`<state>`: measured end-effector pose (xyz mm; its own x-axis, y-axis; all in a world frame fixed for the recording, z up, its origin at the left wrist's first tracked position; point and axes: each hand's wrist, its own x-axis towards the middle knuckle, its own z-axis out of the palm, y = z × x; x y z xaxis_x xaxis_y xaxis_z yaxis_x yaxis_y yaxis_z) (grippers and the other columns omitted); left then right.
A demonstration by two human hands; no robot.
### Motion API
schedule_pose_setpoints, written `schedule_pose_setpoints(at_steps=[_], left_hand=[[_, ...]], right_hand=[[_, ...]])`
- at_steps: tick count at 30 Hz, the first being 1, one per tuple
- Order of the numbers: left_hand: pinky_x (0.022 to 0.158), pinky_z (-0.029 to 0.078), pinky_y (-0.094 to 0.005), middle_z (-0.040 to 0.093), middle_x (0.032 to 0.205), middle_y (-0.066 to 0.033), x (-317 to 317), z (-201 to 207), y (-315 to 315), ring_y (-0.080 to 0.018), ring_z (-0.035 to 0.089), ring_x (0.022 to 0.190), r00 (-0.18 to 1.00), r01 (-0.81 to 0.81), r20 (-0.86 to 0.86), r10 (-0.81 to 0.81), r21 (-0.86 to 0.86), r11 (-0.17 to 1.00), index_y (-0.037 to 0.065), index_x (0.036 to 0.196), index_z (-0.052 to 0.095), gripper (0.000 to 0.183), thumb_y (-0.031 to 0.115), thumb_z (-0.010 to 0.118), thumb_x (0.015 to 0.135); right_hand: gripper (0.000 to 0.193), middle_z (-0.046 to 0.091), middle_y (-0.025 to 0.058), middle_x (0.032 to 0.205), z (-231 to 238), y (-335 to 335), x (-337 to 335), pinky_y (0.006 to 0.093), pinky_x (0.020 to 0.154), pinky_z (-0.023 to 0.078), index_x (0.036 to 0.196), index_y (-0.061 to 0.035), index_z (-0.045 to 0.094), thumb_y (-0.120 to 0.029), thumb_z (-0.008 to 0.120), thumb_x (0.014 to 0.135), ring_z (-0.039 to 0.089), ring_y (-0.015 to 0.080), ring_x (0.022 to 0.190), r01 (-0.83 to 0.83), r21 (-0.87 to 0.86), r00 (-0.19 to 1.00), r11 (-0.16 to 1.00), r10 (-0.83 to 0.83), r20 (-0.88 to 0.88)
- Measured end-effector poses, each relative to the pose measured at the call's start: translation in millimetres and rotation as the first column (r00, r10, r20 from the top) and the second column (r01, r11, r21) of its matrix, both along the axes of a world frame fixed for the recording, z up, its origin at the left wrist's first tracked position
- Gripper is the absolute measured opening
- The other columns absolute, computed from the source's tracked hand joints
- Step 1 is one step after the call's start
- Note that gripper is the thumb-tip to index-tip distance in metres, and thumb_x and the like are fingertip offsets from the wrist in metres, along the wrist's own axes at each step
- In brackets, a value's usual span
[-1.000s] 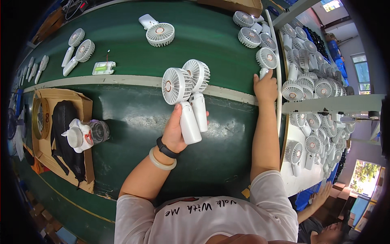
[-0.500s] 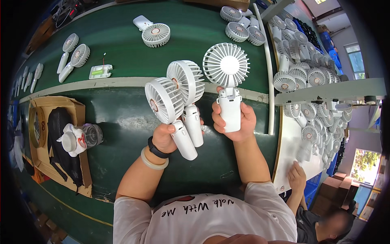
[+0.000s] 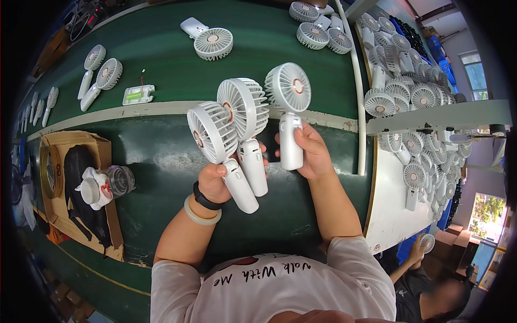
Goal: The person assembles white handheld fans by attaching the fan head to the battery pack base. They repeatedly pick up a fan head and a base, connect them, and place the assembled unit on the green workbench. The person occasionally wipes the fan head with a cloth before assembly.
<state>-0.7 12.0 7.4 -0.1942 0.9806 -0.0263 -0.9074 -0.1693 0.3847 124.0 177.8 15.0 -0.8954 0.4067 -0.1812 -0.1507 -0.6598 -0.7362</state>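
Note:
My left hand [image 3: 213,184], with a dark band and a pale bangle at its wrist, grips two white handheld fans side by side. The outer fan [image 3: 240,185] leans left of the inner fan [image 3: 252,171], and their round grilles touch or overlap. In my right hand [image 3: 315,153] is a third white handheld fan [image 3: 291,142], held upright by its handle, its copper-ringed centre facing up and to the right. All three are held above the dark green bench. Some fingers of both hands are hidden behind the handles.
On the green belt [image 3: 161,32] lie several more fans and an opened handle shell [image 3: 139,95] with a green cell. A cardboard tray [image 3: 116,226] and clear jar [image 3: 123,180] stand left. A white side table [image 3: 388,215] bears piled fans; a co-worker's hand [image 3: 414,252] is beside it.
My right hand has turned its fan from the back of its grille to the copper-ringed side. The left hand's fans shifted slightly. The co-worker has drawn a fan back from the side table.

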Motion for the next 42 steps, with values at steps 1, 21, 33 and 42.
schedule_pose_setpoints(at_steps=[1,21,33,42], left_hand=[[0.081,0.052,-0.0468,0.049,0.115,-0.0160,0.0,0.5,-0.1,-0.0292,0.055,0.101,1.000,-0.008,-0.010,0.007,-0.007,1.000,0.004,0.129,0.032,0.086,0.032,0.071,0.059],[0.086,0.050,-0.0466,0.048,0.122,-0.0177,8.6,-4.6,0.7,-0.0301,0.054,0.107,0.981,-0.135,-0.153,0.118,-0.100,0.986,0.002,0.133,0.031,0.085,0.028,0.071,0.063],[0.099,0.038,-0.0351,0.046,0.128,-0.0084,12.1,-7.7,-3.4,-0.0210,0.045,0.118,0.901,-0.105,-0.425,0.087,-0.018,0.994,0.005,0.133,0.036,0.079,0.024,0.076,0.067],[0.110,0.016,-0.0399,0.016,0.146,-0.0125,15.6,-13.1,7.9,-0.0260,0.017,0.136,0.768,-0.342,-0.564,0.303,0.040,0.939,0.008,0.144,0.003,0.094,0.031,0.067,0.078]], right_hand=[[0.035,0.057,0.0079,0.099,4.3,-1.0,-0.1,0.0335,0.068,0.055,0.117,-0.0021,0.046,-0.019,0.057,0.088,0.061,0.0167,0.081,0.001,-0.091,0.999,0.996,0.004,0.053],[0.035,0.061,0.0108,0.102,3.6,-2.8,-3.3,0.0299,0.079,0.050,0.117,-0.0001,0.045,-0.004,0.055,0.084,0.061,0.0170,0.090,0.064,0.235,0.981,0.970,-0.104,0.161],[0.104,0.024,0.0217,0.135,8.2,-65.6,1.4,0.0401,0.102,0.032,0.139,-0.0001,0.016,-0.023,0.080,0.061,0.030,0.0329,0.127,-0.236,0.802,0.958,0.549,-0.007,0.287],[0.095,0.041,0.0238,0.131,2.0,-32.6,-1.8,0.0474,0.092,0.045,0.132,-0.0029,0.037,-0.070,0.057,0.068,0.049,0.0355,0.115,-0.283,-0.322,0.916,0.903,0.155,-0.370]])
